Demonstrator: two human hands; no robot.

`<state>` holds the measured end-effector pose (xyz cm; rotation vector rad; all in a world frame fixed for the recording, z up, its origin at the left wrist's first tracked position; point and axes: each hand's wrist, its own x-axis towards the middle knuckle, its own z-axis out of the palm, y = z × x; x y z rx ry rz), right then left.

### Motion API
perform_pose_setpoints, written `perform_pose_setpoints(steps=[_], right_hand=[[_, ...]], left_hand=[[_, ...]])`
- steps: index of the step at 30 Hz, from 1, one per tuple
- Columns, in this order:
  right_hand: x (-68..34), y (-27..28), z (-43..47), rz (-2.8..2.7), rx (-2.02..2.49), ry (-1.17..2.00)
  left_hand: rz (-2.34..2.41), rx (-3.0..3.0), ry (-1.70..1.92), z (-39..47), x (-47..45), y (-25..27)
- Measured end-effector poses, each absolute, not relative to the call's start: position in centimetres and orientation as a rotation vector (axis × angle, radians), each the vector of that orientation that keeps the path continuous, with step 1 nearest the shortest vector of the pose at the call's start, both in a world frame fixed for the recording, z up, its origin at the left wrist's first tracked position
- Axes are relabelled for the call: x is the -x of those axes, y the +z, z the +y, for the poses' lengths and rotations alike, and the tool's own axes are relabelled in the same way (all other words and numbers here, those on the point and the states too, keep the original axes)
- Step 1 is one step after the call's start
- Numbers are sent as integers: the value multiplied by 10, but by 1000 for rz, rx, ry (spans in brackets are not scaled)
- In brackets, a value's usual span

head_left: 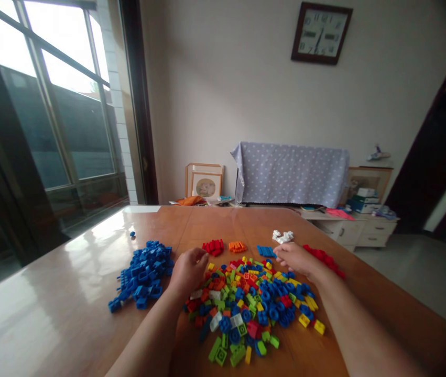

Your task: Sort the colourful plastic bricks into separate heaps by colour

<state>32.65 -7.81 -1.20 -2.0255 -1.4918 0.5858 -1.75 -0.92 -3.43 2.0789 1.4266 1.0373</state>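
My left hand [188,268] hovers at the left edge of a mixed heap of toy building bricks [242,293], its fingers curled together; whatever they hold is hidden. Beyond its fingertips is a group of red bricks [213,247], with a small row of orange bricks [237,246] to the right. My right hand [294,258] is over the heap's far right side. Its fingers are pinched beside a short row of blue bricks [265,251], and I cannot make out anything between them. White bricks [283,236] stand just behind this hand.
A large pile of blue bricks [144,275] covers part of the table's left, with one lone blue piece [132,234] behind it. More red bricks [324,259] lie beyond my right wrist. Past the wooden table [69,293] stands a low white cabinet [350,230].
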Motion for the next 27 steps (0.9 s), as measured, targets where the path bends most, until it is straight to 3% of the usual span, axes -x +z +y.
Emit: perform_pose_setpoints(steps=[9, 17, 27], right_hand=[[-323, -5, -108, -1595, 1673, 820], [-338, 2, -124, -1925, 1635, 962], [-322, 8, -131, -2173, 1705, 735]], left_hand=[[1330, -2202, 966, -27, 9, -18], [1275, -2319, 921, -46, 3, -8], [1144, -2417, 883, -57, -5, -7]])
